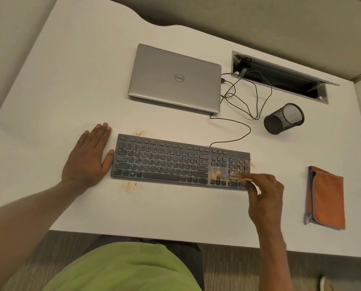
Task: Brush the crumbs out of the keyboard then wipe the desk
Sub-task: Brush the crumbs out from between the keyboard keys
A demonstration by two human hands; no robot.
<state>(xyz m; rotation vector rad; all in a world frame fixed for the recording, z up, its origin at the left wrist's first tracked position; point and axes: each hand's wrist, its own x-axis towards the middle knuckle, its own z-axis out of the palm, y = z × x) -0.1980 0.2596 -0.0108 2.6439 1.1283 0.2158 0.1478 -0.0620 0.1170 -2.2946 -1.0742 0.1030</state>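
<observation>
Keyboard (175, 162) — dark grey flat plastic — lies across white desk (70, 80), long axis left-right. Left hand (89, 158) spread flat, thumb at its left end. Orange crumbs (216, 173) cluster near right end; right hand (263, 196) nearer, pinching thin pale brush handle (245, 180) just beside them.

A closed silver rectangular laptop (175, 78) lies flat, thin dark cables (256, 101) loop from its right edge toward an open metal-framed cable hatch (280, 76), and near them a black wire-mesh pen cup (283, 118) lies tipped on its side.
</observation>
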